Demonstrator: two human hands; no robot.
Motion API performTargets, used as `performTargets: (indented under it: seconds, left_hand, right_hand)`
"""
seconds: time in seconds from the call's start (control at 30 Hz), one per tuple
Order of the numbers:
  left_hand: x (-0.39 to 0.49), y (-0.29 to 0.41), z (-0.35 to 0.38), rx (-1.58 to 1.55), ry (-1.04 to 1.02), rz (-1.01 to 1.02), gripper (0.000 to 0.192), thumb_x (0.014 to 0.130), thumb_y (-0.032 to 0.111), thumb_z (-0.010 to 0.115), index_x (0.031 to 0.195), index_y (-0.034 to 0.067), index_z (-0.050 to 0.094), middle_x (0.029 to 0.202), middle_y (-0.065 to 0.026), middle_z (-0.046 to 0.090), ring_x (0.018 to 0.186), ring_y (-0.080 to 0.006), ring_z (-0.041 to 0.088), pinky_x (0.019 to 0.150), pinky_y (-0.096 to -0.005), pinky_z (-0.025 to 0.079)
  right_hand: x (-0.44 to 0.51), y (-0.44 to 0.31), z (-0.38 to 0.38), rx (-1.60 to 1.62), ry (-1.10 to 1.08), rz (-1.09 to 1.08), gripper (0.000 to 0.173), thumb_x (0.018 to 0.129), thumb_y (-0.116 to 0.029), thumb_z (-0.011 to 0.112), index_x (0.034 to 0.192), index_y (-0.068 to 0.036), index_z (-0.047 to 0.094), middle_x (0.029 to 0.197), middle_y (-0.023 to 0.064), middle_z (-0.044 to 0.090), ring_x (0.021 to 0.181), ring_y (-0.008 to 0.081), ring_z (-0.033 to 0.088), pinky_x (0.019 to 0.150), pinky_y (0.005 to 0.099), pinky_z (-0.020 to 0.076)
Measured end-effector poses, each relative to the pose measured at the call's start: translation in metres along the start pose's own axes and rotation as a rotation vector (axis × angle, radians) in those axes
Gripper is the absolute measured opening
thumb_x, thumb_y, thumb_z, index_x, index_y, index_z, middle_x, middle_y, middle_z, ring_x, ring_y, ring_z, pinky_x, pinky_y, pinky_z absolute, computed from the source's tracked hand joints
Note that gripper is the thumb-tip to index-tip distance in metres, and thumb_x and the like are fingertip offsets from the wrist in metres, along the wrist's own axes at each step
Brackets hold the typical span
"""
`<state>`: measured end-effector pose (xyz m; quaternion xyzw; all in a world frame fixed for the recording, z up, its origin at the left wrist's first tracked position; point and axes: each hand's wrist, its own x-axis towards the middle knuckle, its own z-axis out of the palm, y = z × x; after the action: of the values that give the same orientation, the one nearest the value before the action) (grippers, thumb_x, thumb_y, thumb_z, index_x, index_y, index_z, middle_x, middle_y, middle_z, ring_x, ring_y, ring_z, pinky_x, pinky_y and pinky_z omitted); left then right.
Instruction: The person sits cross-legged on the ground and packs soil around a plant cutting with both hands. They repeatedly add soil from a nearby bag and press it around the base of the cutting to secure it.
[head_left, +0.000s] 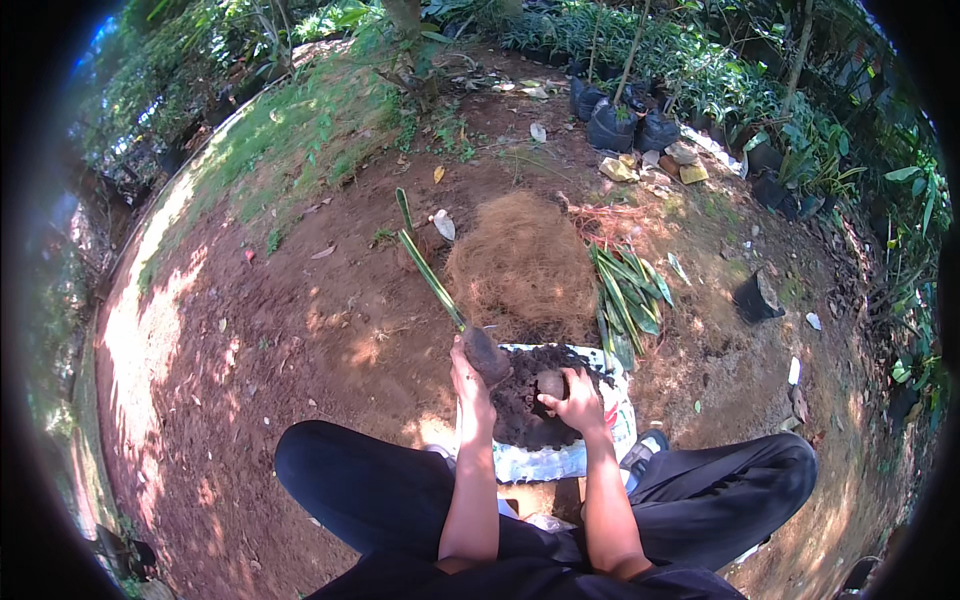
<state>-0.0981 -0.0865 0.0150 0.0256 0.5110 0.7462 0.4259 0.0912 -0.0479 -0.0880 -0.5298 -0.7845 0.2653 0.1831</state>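
My left hand (471, 382) grips a dark brown root ball (486, 354), from which long green leaves with pale yellow edges (429, 277) rise up and to the left. My right hand (579, 403) curls around a small round brown object (551, 383), possibly a coconut shell or a lump. Its exact kind cannot be told. This object rests in or just over dark potting soil (517, 420). The soil lies in an opened white plastic sack (536, 465) between my legs.
Beyond the sack lies a mat of brown coconut fibre (525, 259). Cut snake plant leaves (628, 296) and reddish strings (619, 221) are to its right. Farther off are stones (660, 169), black plant bags (611, 126) and a tree trunk (409, 37). A black plastic piece (757, 298) lies at right.
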Motion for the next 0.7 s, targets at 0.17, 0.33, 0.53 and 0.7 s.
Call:
performTargets:
  seconds: [0.17,0.33,0.53,0.7]
  left_hand:
    - [-0.004,0.001,-0.001,-0.008,-0.04,0.02,0.048,0.102,0.051,0.042,0.119,0.008,0.055,0.107,-0.0109,0.063,0.095,-0.0229,0.064,0.087,-0.0382,0.053]
    - [-0.004,-0.001,0.001,-0.008,-0.03,0.049,0.047,0.102,0.051,0.043,0.123,0.01,0.052,0.108,-0.0102,0.063,0.096,-0.0229,0.064,0.086,-0.0388,0.054]
    - [0.0,-0.005,-0.002,-0.02,-0.042,0.0,0.048,0.102,0.052,0.043,0.125,0.011,0.051,0.109,-0.0095,0.062,0.097,-0.023,0.064,0.087,-0.0395,0.054]
    - [0.005,-0.013,-0.009,-0.035,-0.063,0.064,0.05,0.101,0.055,0.044,0.124,0.012,0.051,0.11,-0.0105,0.062,0.097,-0.0243,0.064,0.08,-0.0428,0.057]
  right_hand:
    - [0.009,-0.014,-0.031,0.111,-0.055,0.016,0.074,0.085,-0.055,0.069,0.135,-0.004,0.054,0.133,0.0224,0.059,0.128,0.0387,0.052,0.106,0.0439,0.0444]
    - [0.016,-0.019,-0.04,0.245,-0.21,0.144,0.062,0.095,-0.049,0.055,0.138,-0.005,0.051,0.137,0.0218,0.057,0.129,0.0384,0.051,0.108,0.0451,0.0401]
    - [0.018,-0.005,-0.029,0.348,-0.245,0.206,0.065,0.099,-0.052,0.049,0.141,-0.003,0.049,0.139,0.0242,0.054,0.133,0.0402,0.047,0.111,0.045,0.0377]
    - [0.016,-0.003,-0.027,0.402,-0.178,0.141,0.061,0.099,-0.044,0.054,0.14,0.0,0.049,0.139,0.0259,0.053,0.133,0.0388,0.047,0.112,0.0426,0.0371]
